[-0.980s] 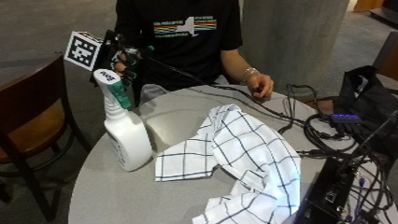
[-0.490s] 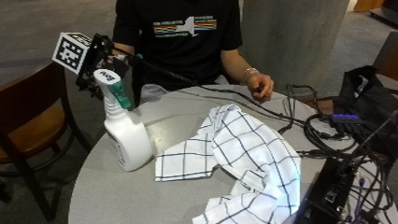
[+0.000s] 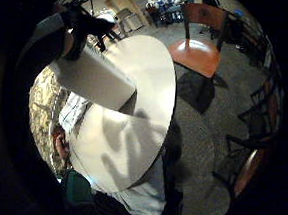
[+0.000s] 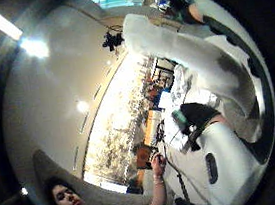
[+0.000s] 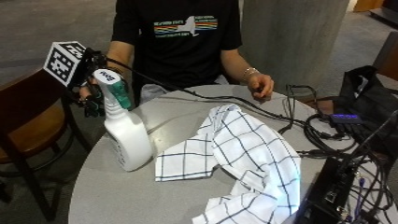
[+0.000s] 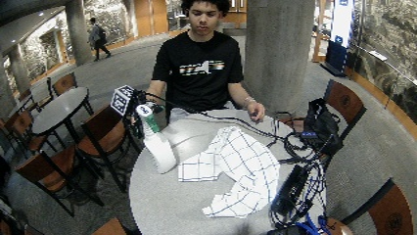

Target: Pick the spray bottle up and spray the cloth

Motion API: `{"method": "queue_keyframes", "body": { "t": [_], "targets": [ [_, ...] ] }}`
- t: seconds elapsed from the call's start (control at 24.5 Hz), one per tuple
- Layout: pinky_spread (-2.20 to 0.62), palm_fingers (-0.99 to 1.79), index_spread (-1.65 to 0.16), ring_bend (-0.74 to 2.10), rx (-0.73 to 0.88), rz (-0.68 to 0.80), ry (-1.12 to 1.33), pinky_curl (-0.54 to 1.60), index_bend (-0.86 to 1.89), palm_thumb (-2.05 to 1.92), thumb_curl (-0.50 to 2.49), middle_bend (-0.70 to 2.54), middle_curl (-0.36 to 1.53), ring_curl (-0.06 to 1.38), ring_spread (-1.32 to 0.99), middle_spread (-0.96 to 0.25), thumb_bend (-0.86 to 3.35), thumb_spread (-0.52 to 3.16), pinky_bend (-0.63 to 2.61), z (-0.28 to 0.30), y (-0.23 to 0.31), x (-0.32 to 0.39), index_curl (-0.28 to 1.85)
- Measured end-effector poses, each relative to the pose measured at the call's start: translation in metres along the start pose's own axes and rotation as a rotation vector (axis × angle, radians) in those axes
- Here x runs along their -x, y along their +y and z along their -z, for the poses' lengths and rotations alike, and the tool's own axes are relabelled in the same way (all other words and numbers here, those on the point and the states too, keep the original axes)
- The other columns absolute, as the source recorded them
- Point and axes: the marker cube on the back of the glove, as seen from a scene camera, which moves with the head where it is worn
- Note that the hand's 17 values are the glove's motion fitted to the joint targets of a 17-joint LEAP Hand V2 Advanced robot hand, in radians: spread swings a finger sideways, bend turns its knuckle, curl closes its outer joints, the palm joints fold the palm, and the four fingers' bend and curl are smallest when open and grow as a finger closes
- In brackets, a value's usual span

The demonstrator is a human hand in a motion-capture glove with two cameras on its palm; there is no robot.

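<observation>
— Where's your target?
— The spray bottle (image 5: 125,135) stands on the table (image 5: 112,196) at left of frame, touching the cloth (image 5: 239,154).
— Hands?
— Your right hand (image 5: 93,95) is behind its neck; fingers unclear. Grasp, lift, aim at the cloth.

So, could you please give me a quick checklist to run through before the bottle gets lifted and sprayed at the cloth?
1. Spray bottle upright on the round table: ok.
2. Gloved right hand at the bottle's neck, behind the spray head: ok.
3. Fingers curled round the neck or on the trigger: cannot tell, the bottle hides them.
4. Checked cloth lying spread beside the bottle, within spraying range: ok.
5. Nozzle pointing towards the cloth: cannot tell.
6. Bare left hand resting at the table's far edge, off the cloth: ok.
</observation>
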Motion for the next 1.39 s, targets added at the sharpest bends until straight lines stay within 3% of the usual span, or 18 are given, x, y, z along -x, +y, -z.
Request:
{"method": "queue_keyframes", "body": {
  "t": [0.16,0.29,0.9,1.39],
  "targets": [
    [-0.09,1.26,-0.27,0.46,-0.116,0.031,0.011,0.39,0.24,1.02,0.45,0.21,0.38,0.36,-0.11,-0.07,0.10,0.80,0.59,0.0037,-0.0010,0.0003,0.24],
    [-0.15,1.34,-0.26,0.49,-0.137,0.042,0.011,0.44,0.31,1.11,0.50,0.26,0.41,0.40,-0.14,-0.10,0.12,0.66,0.63,0.0069,0.0003,0.0004,0.29],
    [-0.24,1.25,-0.23,0.58,-0.118,0.045,-0.004,0.52,0.39,1.18,0.61,0.34,0.51,0.49,-0.18,-0.15,0.05,0.29,0.74,0.0085,0.0041,0.0049,0.43],
    [-0.17,0.99,-0.20,0.44,-0.074,0.064,0.018,0.45,0.19,1.03,0.61,0.30,0.51,0.45,-0.12,-0.10,-0.03,0.56,0.56,0.0067,0.0063,0.0068,0.44]
  ]
}}
